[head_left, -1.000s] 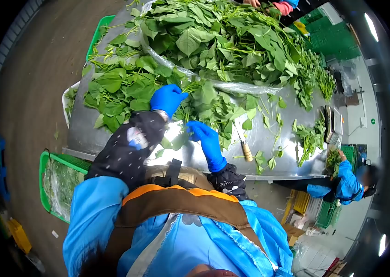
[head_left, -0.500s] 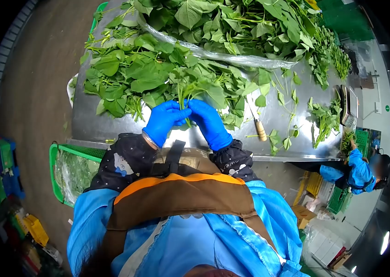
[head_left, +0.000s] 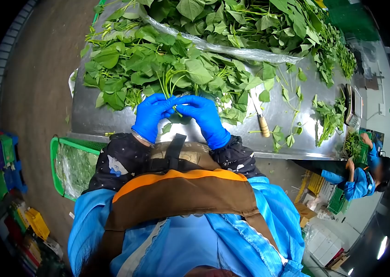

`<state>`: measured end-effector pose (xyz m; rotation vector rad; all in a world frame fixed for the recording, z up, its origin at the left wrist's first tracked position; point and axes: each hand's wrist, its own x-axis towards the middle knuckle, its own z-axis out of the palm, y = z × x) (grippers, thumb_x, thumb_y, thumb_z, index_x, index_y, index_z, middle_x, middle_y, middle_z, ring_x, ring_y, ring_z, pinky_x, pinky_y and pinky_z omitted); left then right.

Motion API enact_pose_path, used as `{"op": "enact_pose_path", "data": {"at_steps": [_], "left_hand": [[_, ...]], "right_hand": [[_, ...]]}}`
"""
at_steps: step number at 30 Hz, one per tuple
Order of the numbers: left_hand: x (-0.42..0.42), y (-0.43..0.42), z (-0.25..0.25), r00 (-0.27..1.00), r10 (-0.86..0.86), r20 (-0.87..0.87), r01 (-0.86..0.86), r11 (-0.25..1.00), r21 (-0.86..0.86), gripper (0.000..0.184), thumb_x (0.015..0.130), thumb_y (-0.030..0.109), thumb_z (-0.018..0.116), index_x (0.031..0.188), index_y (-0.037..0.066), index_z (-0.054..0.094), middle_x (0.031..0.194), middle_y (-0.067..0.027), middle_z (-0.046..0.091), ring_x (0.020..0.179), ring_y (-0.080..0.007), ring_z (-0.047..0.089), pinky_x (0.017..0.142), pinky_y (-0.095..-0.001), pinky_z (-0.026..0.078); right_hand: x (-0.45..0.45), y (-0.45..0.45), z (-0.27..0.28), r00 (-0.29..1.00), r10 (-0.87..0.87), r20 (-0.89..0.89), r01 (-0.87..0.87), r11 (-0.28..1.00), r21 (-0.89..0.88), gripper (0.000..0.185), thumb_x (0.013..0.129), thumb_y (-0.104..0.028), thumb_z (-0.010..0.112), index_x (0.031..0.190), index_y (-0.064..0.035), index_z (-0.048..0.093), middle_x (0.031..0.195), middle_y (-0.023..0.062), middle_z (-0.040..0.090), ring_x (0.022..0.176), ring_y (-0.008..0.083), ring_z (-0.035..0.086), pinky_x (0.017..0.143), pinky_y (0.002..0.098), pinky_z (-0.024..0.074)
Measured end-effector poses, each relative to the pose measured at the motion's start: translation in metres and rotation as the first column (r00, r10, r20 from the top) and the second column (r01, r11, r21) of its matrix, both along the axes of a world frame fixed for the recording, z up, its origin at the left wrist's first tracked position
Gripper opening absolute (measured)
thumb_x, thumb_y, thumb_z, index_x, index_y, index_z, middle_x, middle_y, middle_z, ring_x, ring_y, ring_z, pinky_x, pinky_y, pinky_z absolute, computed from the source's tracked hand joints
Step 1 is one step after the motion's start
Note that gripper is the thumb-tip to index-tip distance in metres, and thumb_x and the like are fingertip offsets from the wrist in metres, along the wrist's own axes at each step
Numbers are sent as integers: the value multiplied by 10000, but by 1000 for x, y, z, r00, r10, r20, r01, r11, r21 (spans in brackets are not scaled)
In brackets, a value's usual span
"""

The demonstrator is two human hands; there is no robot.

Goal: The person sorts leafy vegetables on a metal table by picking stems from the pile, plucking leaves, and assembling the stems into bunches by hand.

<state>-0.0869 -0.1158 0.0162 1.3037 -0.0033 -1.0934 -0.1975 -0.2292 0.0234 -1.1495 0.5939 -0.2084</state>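
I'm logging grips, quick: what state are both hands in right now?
Left hand: closed, holding stems.
Right hand: at the stems' lower ends; whether it grips them cannot be told.

Yel. crate (head_left: 37, 223) lower L, blue-clad person (head_left: 360, 186) far R.

Left hand (head_left: 151, 117) pinching tight, right hand (head_left: 203, 119) meeting it at the fingers, forearms (head_left: 120, 159) angled in behind the grip!

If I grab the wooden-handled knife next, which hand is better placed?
Probably your right hand: the knife lies off to its side, while your left hand is farther away. Both are at the stems.
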Motion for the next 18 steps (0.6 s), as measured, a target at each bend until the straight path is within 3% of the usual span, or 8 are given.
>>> {"op": "enact_pose_path", "data": {"at_steps": [3,6,9,13,14,15,18], "left_hand": [[-3,0,-4,999,-21,-31,20,999,-38,144,754,114,659,824,29,566,700,-26,571,613,-89,542,564,-190,421],[3,0,-3,996,82,15,-82,996,-25,137,757,118,661,813,39,564,684,-14,559,598,-85,524,554,-191,405],[24,6,-7,962,270,27,-267,960,-88,140,756,147,673,781,57,568,675,-5,550,598,-77,509,554,-191,392],[12,3,7,992,100,76,-100,995,5,148,758,159,672,775,55,569,649,-3,545,574,-71,501,531,-180,381],[10,4,-5,998,30,59,-28,999,-25,159,747,164,681,779,53,572,640,-3,543,562,-67,493,515,-175,370],[3,3,-9,999,35,0,-35,997,-72,169,739,167,688,780,50,574,632,-1,538,553,-61,480,504,-174,360],[0,2,-6,997,66,36,-65,998,-26,163,742,169,686,779,55,576,624,11,528,542,-58,469,496,-174,351]], "right_hand": [[2,3,-2,997,-52,49,46,991,125,258,744,-42,615,994,2,567,821,57,619,744,107,576,678,208,452],[-4,-2,-4,995,-103,17,97,974,203,280,723,-16,606,999,-1,561,802,39,609,729,104,568,678,213,444],[-7,-4,-7,999,26,36,-32,980,195,265,732,-25,601,993,-3,564,793,27,601,703,94,550,659,208,434],[6,2,4,997,-51,-50,55,995,83,257,748,-90,637,985,-4,591,799,22,598,684,77,527,630,196,422],[5,1,-1,997,38,-66,-32,995,99,237,759,-121,641,961,-2,611,784,29,600,681,80,531,628,198,426],[4,2,-2,996,46,-78,-38,995,96,221,763,-122,637,946,-1,617,772,30,600,675,81,532,626,199,426],[2,3,-6,996,30,-82,-27,999,44,174,766,-123,630,889,-1,635,729,29,596,643,86,535,605,206,431]]}}
